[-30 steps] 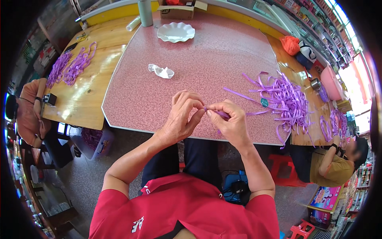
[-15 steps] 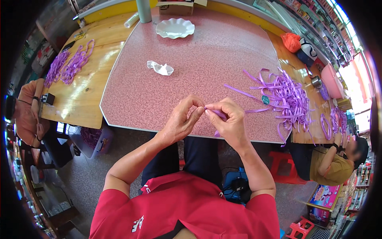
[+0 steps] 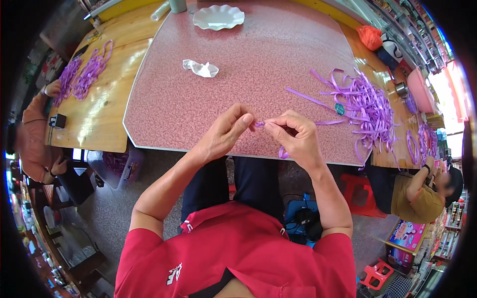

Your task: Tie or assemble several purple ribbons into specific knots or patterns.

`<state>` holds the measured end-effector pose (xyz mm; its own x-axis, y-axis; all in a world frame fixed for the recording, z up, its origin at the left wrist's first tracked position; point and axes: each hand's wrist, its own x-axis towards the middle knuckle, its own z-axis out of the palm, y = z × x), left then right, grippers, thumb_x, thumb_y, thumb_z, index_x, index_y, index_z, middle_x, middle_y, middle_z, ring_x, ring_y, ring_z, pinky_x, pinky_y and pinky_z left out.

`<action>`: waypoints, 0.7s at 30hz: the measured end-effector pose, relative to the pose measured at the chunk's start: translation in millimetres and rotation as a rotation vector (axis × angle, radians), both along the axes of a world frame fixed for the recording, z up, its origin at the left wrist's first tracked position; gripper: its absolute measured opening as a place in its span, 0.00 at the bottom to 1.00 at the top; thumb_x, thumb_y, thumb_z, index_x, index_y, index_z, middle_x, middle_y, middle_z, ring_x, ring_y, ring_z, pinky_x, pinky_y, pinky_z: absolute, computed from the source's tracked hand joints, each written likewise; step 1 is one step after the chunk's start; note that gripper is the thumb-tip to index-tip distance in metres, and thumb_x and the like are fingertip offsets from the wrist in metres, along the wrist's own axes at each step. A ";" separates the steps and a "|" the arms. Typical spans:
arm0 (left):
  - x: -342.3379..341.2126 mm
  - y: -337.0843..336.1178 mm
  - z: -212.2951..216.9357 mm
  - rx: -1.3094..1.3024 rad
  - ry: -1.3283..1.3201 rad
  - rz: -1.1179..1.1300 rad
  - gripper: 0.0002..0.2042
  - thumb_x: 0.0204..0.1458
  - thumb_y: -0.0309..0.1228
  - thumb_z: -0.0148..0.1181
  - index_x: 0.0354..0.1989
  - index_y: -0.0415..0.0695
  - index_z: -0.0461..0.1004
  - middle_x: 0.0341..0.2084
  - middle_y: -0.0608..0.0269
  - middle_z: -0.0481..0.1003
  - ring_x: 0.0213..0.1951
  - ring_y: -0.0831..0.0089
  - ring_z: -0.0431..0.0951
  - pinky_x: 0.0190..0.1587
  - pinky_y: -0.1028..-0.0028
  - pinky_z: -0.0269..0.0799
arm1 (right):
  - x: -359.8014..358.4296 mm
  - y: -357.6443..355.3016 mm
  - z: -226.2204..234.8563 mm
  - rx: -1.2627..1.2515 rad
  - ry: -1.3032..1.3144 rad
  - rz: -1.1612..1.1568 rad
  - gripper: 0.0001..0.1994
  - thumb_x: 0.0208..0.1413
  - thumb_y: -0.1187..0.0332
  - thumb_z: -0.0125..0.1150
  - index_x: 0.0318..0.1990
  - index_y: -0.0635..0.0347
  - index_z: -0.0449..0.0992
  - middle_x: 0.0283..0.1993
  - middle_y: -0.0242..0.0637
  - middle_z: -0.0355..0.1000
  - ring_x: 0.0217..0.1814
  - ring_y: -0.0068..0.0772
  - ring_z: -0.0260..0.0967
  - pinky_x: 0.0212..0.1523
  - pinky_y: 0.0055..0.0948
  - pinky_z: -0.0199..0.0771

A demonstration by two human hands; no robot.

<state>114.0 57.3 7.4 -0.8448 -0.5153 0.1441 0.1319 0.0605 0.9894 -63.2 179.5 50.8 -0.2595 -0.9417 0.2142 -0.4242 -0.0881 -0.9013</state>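
Note:
Over the near edge of the pink speckled table, both my hands work on a purple ribbon (image 3: 260, 123). A short knotted or twisted bit of it shows in the small gap between my fingertips. My left hand (image 3: 229, 130) is closed on one side of that bit, its thumb lying along the curled fingers. Thumb and forefinger of my right hand (image 3: 298, 136) pinch the other side, and a purple loop hangs below that hand. Right of my hands lies a tangled heap of purple ribbons (image 3: 372, 111), with loose ends stretching toward me.
A crumpled white tissue (image 3: 200, 68) and a white scalloped dish (image 3: 218, 18) are on the pink table (image 3: 169, 104). More purple ribbons (image 3: 89, 74) lie on the wooden table at left, beside a person's hand. Another person sits at right near a red stool (image 3: 358, 196).
My hands have drawn slightly apart, and the twisted bit of ribbon now shows between them. The view has shifted a little. At left, the other person's hand has reached to the ribbons.

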 end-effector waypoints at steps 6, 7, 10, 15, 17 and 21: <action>0.1 -1.7 23.9 -1.102 0.011 0.220 0.18 0.52 0.33 0.68 0.49 0.41 0.71 0.39 0.59 0.75 0.44 0.65 0.76 0.50 0.64 0.69 | 8.6 0.7 5.6 0.020 0.124 0.023 0.04 0.56 0.74 0.66 0.35 0.65 0.83 0.27 0.33 0.71 0.30 0.21 0.66 0.30 0.24 0.64; 2.1 -1.5 25.5 -1.177 -0.022 0.212 0.17 0.49 0.32 0.68 0.45 0.42 0.73 0.36 0.60 0.75 0.42 0.63 0.76 0.48 0.64 0.69 | 10.9 -0.5 4.1 0.021 0.177 0.037 0.04 0.56 0.74 0.66 0.35 0.65 0.82 0.27 0.35 0.71 0.29 0.22 0.66 0.30 0.25 0.64; 12.4 -2.5 31.9 -1.271 -0.092 0.147 0.12 0.46 0.30 0.69 0.37 0.43 0.74 0.31 0.61 0.74 0.37 0.62 0.76 0.44 0.63 0.68 | 15.8 -3.5 -4.9 0.014 0.149 0.033 0.05 0.56 0.73 0.66 0.32 0.66 0.81 0.26 0.37 0.71 0.26 0.24 0.66 0.28 0.28 0.64; 33.1 -14.0 45.5 -1.214 -0.146 -0.004 0.07 0.47 0.26 0.67 0.30 0.42 0.74 0.27 0.61 0.74 0.33 0.60 0.75 0.40 0.62 0.68 | 30.4 -11.4 -17.9 -0.087 0.169 0.113 0.06 0.55 0.72 0.68 0.30 0.64 0.80 0.26 0.39 0.71 0.26 0.30 0.69 0.26 0.30 0.64; 42.0 -20.9 41.6 -1.181 -0.119 0.000 0.06 0.50 0.27 0.65 0.27 0.43 0.72 0.24 0.61 0.70 0.29 0.61 0.73 0.35 0.64 0.65 | 34.4 -16.1 -21.5 -0.119 0.167 0.120 0.06 0.55 0.72 0.68 0.30 0.64 0.79 0.27 0.39 0.71 0.26 0.32 0.70 0.26 0.31 0.66; 57.0 -27.3 39.1 -0.732 -0.259 -0.072 0.03 0.52 0.24 0.63 0.30 0.41 0.75 0.25 0.59 0.73 0.30 0.63 0.74 0.34 0.67 0.67 | 37.8 -21.1 -24.3 -0.188 0.056 0.152 0.04 0.56 0.74 0.67 0.31 0.64 0.80 0.28 0.38 0.72 0.29 0.34 0.73 0.28 0.33 0.69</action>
